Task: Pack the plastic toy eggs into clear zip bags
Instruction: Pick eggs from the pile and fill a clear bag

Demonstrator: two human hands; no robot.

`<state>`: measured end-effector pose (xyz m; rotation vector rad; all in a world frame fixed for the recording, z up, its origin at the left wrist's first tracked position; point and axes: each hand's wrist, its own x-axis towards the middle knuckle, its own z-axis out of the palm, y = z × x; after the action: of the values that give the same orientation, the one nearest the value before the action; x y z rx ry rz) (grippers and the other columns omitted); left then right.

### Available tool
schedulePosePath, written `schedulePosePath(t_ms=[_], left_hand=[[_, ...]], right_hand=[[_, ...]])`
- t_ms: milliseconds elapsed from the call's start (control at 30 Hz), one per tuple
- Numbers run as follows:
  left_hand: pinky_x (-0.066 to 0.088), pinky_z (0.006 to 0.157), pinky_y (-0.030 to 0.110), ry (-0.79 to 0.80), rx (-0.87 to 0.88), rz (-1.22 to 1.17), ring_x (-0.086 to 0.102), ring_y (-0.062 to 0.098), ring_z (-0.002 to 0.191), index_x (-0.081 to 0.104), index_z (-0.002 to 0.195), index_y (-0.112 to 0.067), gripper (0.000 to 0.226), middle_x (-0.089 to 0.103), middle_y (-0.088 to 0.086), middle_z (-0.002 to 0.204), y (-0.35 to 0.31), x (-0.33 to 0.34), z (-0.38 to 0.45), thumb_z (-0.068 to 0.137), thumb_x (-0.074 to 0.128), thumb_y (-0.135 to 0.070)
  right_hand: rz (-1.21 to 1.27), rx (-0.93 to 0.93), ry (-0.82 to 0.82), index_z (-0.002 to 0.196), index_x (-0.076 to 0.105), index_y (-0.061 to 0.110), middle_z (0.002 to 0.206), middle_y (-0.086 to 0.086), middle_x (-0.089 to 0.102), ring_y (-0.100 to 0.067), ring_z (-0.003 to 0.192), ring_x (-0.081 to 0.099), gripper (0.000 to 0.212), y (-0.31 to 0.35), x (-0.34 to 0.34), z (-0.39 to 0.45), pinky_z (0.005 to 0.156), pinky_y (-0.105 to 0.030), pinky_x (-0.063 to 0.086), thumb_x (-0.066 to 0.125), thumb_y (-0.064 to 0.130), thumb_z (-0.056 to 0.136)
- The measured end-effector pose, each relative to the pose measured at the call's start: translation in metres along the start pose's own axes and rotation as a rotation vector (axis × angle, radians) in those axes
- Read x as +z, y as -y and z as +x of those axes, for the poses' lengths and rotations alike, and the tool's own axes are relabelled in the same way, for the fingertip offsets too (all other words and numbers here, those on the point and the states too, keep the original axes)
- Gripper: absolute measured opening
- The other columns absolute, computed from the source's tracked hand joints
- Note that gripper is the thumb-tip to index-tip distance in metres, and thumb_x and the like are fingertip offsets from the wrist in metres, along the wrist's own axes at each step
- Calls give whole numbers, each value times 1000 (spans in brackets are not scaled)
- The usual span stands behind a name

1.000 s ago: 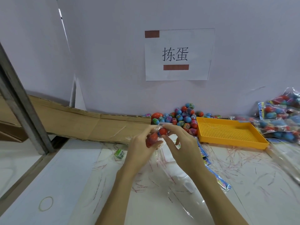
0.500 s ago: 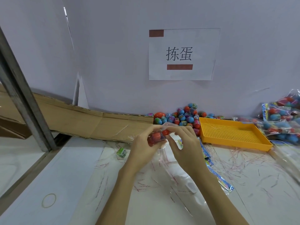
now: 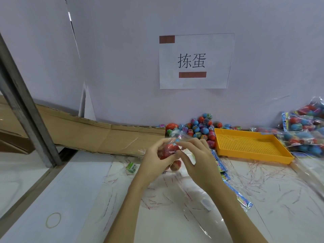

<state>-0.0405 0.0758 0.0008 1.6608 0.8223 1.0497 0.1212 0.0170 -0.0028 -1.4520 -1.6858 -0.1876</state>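
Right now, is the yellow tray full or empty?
Empty. The yellow tray shows only its bare perforated floor; the loose eggs are piled outside it, against the wall to its left.

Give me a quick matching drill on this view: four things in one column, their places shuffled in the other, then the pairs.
1 orange tray
2 rubber band
3 loose egg pile
4 clear bag with red eggs

A held between both hands
B against the wall, left of the tray
C near-left on the table
D right of the hands, on the table

Pairs: 1-D, 2-C, 3-B, 4-A
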Motion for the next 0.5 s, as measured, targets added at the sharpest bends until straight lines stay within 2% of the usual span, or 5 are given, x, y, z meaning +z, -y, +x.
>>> schedulePosePath(t_ms=[100,233,333,433,500], left_hand=[[61,75,23,40,-38,-37,73,7,102,65,126,-48,51,75,-18,110,-2,-1,-1,78,81,-54],[61,78,29,84,-29,-114,75,17,100,65,126,-49,43,76,-7,112,-3,-1,-1,91,80,-29],[61,77,29,71,-14,-117,76,18,99,66,125,-48,45,77,-6,110,-3,-2,-1,92,78,-19],[63,83,30,55,-37,-101,75,14,100,65,123,-51,40,77,-9,108,-3,2,-1,94,77,-26],[61,78,24,74,-63,-70,75,9,97,66,118,-56,32,76,-13,105,-5,2,-1,91,76,-40]], right_hand=[[134,37,-10,105,74,19,97,7,63,-7,92,50,11,-3,-5,2,79,-14,38,69,15,95],[156,-34,36,102,74,20,105,12,63,-5,93,54,9,0,-8,3,78,-16,46,69,20,95],[61,-57,53,104,73,24,103,17,65,-1,81,52,14,1,-8,2,70,-12,46,71,15,93],[24,-67,-26,107,75,21,102,9,72,-3,83,53,15,1,-9,4,69,-13,45,71,15,94],[64,-59,-110,108,76,19,97,8,73,-7,80,55,18,3,-11,5,67,-16,47,65,24,95]])
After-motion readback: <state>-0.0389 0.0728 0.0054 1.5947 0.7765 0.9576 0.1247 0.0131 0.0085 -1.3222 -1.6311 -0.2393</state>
